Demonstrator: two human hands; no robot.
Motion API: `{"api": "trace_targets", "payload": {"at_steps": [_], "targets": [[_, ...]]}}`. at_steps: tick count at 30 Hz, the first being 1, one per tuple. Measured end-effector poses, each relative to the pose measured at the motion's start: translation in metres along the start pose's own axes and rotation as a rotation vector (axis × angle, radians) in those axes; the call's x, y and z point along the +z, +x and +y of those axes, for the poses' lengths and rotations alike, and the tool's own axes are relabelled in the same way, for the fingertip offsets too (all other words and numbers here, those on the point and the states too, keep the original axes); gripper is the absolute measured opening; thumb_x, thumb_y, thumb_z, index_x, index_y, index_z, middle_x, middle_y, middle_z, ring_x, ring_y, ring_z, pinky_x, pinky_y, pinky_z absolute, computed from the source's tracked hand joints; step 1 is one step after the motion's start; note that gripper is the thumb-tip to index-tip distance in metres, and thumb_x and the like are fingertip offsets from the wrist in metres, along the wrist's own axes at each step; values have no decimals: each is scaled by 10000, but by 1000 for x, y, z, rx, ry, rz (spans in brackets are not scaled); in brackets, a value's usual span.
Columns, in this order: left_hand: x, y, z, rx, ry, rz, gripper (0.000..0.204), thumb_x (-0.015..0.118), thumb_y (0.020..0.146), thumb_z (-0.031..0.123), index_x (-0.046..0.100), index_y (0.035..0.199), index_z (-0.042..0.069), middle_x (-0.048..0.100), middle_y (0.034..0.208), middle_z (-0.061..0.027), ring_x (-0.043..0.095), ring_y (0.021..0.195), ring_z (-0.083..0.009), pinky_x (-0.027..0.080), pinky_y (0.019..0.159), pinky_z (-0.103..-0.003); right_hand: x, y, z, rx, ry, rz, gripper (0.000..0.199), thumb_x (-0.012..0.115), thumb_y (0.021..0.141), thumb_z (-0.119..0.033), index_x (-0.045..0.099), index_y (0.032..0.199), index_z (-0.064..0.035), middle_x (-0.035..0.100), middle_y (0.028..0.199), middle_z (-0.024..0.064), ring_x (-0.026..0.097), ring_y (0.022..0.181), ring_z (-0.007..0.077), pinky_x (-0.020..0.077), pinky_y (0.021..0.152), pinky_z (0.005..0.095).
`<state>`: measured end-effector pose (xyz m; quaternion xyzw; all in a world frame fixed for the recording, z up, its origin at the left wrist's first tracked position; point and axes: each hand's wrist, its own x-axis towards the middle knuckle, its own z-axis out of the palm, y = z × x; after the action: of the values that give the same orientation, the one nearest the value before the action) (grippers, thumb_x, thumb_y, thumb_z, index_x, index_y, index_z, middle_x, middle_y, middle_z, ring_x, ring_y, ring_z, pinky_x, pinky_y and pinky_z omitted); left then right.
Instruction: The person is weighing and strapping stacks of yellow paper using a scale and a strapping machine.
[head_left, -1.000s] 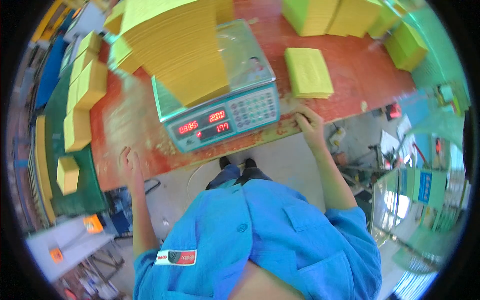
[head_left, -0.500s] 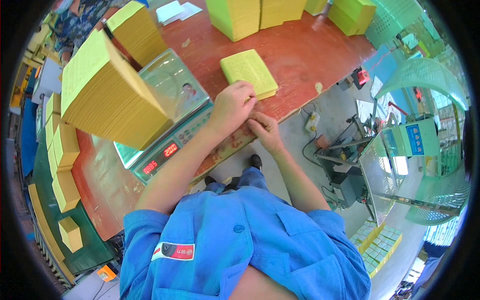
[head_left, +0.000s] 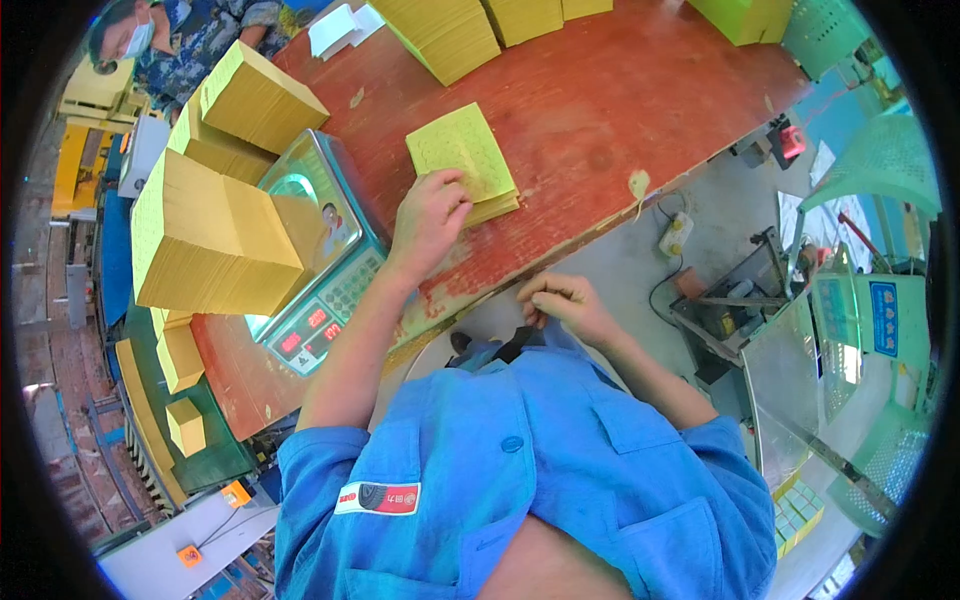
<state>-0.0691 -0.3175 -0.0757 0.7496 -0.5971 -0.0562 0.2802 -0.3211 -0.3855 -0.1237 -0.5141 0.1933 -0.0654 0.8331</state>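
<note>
Draws half-open right hand (head_left: 568,305) away, resting left hand (head_left: 428,222) (unclear if gripping) on yellow stack (head_left: 456,140), likely steadying it.

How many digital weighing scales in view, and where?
1: the teal, rectangular digital weighing scale with red digits, on the red table, left of the person's left hand, partly covered by a tall yellow rectangular stack. Others may be hidden behind stacks.

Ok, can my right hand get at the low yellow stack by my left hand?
Probably yes: your right hand looks just short of the table's near edge, and nothing seems to stand between it and the right side of the stack. Your left hand covers only the near left part.
</note>
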Motion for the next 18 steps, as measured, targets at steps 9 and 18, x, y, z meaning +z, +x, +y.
{"api": "trace_targets", "payload": {"at_steps": [9,18], "targets": [[-16,-24,46,147,142,210,65,665,747,17,621,791,-1,621,1159,-144,564,1131,-344,464,930,-441,-15,13,-39,-17,59,47,239,503,961,-187,621,1038,7,648,836,77,632,755,147,506,639,272],[6,-84,57,41,129,194,88,682,728,-3,634,803,4,580,1257,-141,507,1232,-343,420,990,-441,10,47,-34,55,-202,237,351,556,965,-276,566,1189,-6,640,774,65,598,585,129,472,508,244]]}}
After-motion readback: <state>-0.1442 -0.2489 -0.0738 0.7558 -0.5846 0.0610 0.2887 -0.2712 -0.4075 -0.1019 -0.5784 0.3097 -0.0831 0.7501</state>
